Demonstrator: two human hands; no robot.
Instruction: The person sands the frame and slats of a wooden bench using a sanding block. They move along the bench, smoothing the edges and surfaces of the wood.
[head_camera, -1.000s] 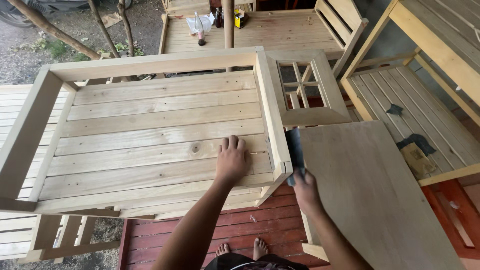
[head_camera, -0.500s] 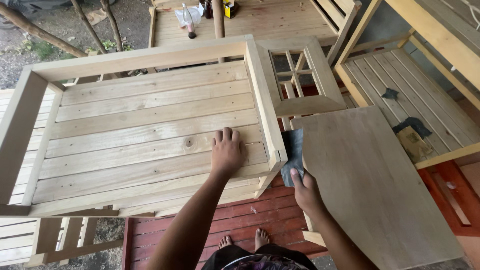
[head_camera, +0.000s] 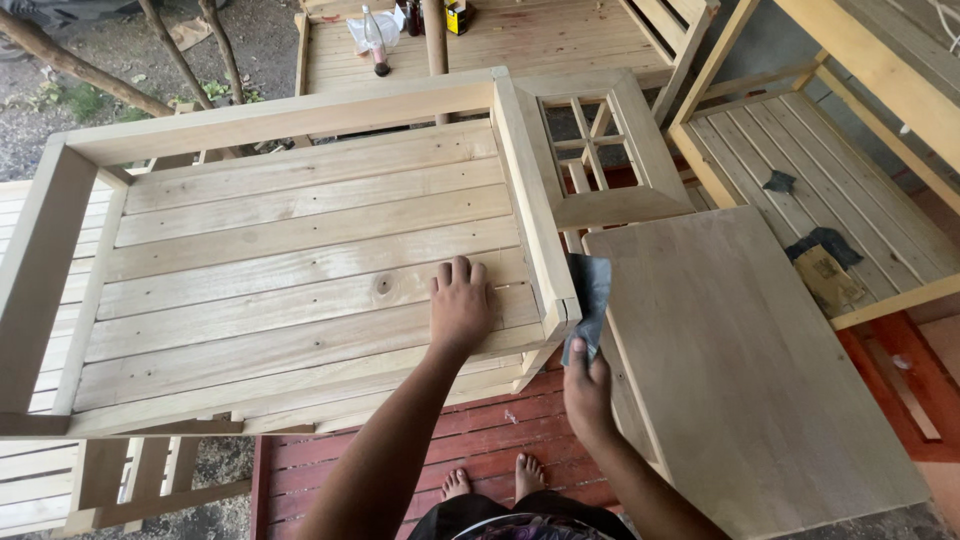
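- Left hand (head_camera: 460, 305): open, palm down, fingers spread flat on the slatted seat of the unfinished wooden bench (head_camera: 300, 260), near its right end and close to the front edge.
- Right hand (head_camera: 587, 385): closed in a pinch grip on a sheet of dark sandpaper (head_camera: 588, 298). The sheet is held upright against the outer face of the bench's right side rail (head_camera: 535, 205), at the front corner.
- The sandpaper's lower end is covered by the gripping fingers; whether its inner face bears fully on the rail cannot be told.
- A small lattice-framed wooden panel (head_camera: 600, 150) sits just beyond the side rail; its lower portion is hidden behind the flat wooden board (head_camera: 740, 360), which lies to the right of the bench and is cut off at the bottom right.
- A second slatted wooden frame (head_camera: 800, 170) stands further right, cut off by the picture edge. Two dark scraps lie on it, with a brownish sheet (head_camera: 828, 278) near its front edge; their material is hard to make out.
- At the top edge, a bottle (head_camera: 374, 38) and other small containers stand on a further wooden surface, partly cut off and too small to identify.
- Below, the person's bare feet (head_camera: 490, 480) rest on red-painted decking (head_camera: 400, 440). The bench's left end runs partly out of view.
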